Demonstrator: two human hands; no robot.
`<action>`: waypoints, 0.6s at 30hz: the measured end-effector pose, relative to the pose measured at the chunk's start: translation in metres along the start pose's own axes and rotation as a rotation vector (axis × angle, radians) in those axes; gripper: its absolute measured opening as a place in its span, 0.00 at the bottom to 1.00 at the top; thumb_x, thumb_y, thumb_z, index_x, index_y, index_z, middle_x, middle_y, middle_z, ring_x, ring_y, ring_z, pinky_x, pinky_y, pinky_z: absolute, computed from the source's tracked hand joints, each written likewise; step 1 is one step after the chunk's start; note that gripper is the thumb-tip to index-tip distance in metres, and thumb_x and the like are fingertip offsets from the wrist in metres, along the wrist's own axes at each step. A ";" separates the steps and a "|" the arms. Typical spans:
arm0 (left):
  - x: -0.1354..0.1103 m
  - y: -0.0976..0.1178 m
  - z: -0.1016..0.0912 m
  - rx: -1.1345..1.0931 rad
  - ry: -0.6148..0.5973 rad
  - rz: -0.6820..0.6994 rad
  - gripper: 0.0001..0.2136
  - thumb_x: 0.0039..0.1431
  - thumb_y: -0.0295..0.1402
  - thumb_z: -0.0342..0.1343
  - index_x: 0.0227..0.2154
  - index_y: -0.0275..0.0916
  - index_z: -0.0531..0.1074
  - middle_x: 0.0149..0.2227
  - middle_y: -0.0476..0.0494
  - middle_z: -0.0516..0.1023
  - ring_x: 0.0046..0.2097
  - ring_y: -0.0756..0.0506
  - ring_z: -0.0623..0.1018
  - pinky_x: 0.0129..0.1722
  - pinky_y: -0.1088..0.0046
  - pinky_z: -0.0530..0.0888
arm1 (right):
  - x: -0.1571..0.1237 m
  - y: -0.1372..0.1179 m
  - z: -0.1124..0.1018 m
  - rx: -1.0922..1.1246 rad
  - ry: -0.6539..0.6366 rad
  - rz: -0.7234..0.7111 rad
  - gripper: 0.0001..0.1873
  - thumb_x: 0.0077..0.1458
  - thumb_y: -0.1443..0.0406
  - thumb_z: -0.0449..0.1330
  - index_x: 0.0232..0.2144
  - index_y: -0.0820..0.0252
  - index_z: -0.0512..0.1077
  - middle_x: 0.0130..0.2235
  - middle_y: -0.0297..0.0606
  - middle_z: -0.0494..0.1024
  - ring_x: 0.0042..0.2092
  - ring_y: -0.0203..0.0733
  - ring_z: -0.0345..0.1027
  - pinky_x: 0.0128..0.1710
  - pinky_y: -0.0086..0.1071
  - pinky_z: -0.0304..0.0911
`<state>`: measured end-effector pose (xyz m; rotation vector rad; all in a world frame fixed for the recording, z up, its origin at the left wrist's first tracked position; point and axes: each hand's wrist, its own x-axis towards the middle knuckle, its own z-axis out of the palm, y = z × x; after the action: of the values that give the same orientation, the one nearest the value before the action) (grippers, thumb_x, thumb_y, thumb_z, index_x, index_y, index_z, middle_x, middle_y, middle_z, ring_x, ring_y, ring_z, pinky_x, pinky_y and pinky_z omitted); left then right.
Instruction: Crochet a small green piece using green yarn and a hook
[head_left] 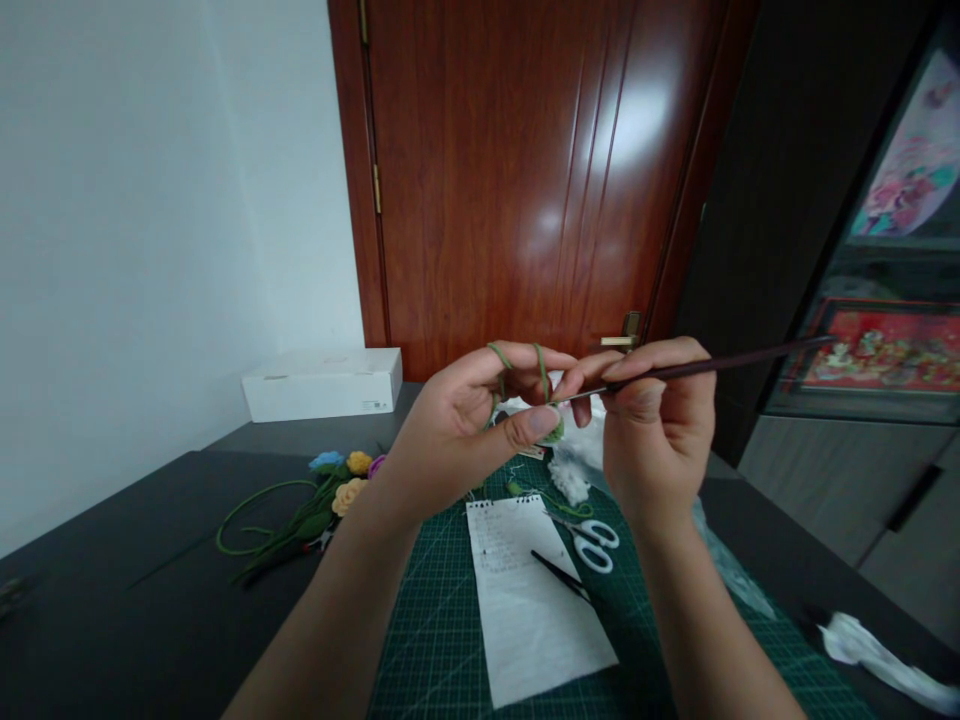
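Observation:
My left hand (465, 425) is raised over the table, thumb and fingers pinched on a small green crocheted piece (553, 430). Green yarn (541, 368) loops over its index and middle fingers. My right hand (656, 420) grips a long dark crochet hook (720, 364); the hook's tip meets the green piece, and its handle points to the right. Both hands hover above a green cutting mat (442, 640).
On the mat lie a white note sheet (525, 600), a dark pen (562, 577), white-handled scissors (592, 540) and white stuffing (577, 465). Crocheted flowers with green stems (315, 505) lie to the left. A white box (322, 383) stands by the wall; a wooden door (525, 170) is behind.

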<state>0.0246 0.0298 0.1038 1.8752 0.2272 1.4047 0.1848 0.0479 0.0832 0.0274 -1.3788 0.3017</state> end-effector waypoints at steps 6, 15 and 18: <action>-0.002 0.003 0.001 0.025 -0.011 0.000 0.13 0.59 0.29 0.67 0.47 0.37 0.78 0.48 0.39 0.81 0.49 0.43 0.79 0.51 0.66 0.77 | -0.001 -0.003 0.000 -0.005 0.004 0.040 0.06 0.66 0.58 0.61 0.38 0.53 0.71 0.32 0.33 0.79 0.34 0.42 0.77 0.30 0.36 0.74; -0.002 0.003 0.000 0.027 -0.040 -0.011 0.14 0.59 0.29 0.67 0.48 0.38 0.78 0.46 0.40 0.81 0.49 0.42 0.80 0.51 0.65 0.77 | -0.002 -0.004 0.002 0.002 0.018 0.053 0.07 0.66 0.57 0.62 0.38 0.52 0.71 0.32 0.33 0.79 0.32 0.42 0.76 0.24 0.32 0.68; -0.002 0.003 0.000 0.032 -0.042 -0.005 0.14 0.59 0.29 0.67 0.48 0.38 0.78 0.45 0.40 0.81 0.49 0.43 0.80 0.50 0.66 0.77 | -0.002 -0.003 0.001 -0.015 0.009 0.047 0.08 0.66 0.57 0.62 0.38 0.53 0.70 0.31 0.34 0.79 0.33 0.42 0.77 0.23 0.31 0.65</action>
<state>0.0226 0.0266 0.1047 1.9272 0.2351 1.3645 0.1844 0.0443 0.0824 -0.0190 -1.3738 0.3310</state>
